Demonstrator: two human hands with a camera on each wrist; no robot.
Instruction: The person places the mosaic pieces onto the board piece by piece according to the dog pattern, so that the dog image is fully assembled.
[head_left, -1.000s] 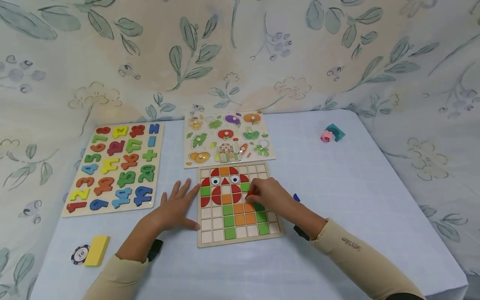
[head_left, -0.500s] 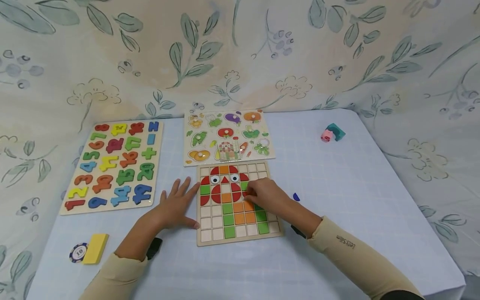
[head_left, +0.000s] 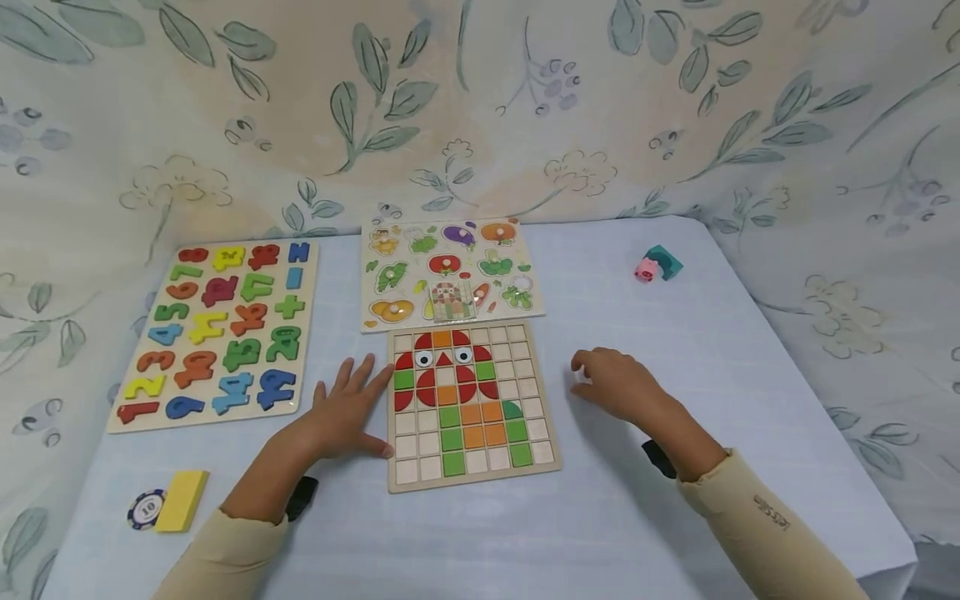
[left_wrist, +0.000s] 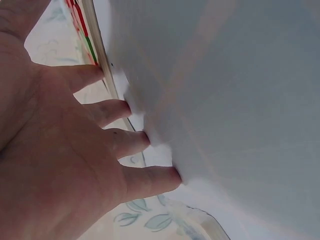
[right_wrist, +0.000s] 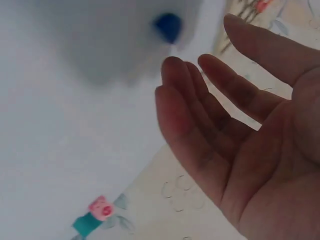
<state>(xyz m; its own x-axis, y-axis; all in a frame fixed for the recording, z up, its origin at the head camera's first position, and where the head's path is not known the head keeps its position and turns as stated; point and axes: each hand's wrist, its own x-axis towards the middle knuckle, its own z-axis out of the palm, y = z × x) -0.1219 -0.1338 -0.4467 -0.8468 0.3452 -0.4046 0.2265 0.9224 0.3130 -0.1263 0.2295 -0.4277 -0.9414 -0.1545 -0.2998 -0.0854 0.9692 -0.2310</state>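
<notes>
My left hand (head_left: 345,417) lies spread at the left edge of the wooden grid board (head_left: 475,486), fingertips and thumb right at its rim. Red, green and orange tiles fill part of the grid, with two round eye tiles (head_left: 463,355) near the top. A red quarter-round tile (head_left: 487,389) sits in a cell right of the middle. My right hand (head_left: 618,385) hovers over the cloth to the right of the board, fingers loosely bent and holding nothing. Beneath it, in the right wrist view, is a small blue piece (right_wrist: 169,27); the hand hides it in the head view.
A number puzzle board (head_left: 251,402) lies at the left. Behind the grid board is a vegetable puzzle board (head_left: 412,275), bearing a small pattern card (head_left: 453,302). A yellow block (head_left: 182,502) and poker chip (head_left: 146,509) lie front left, a pink pig figure (head_left: 647,269) back right.
My right hand has let go of the red tile, now in its cell, and moved right, off the board to above the blue piece. My left hand stays at the board's edge.
</notes>
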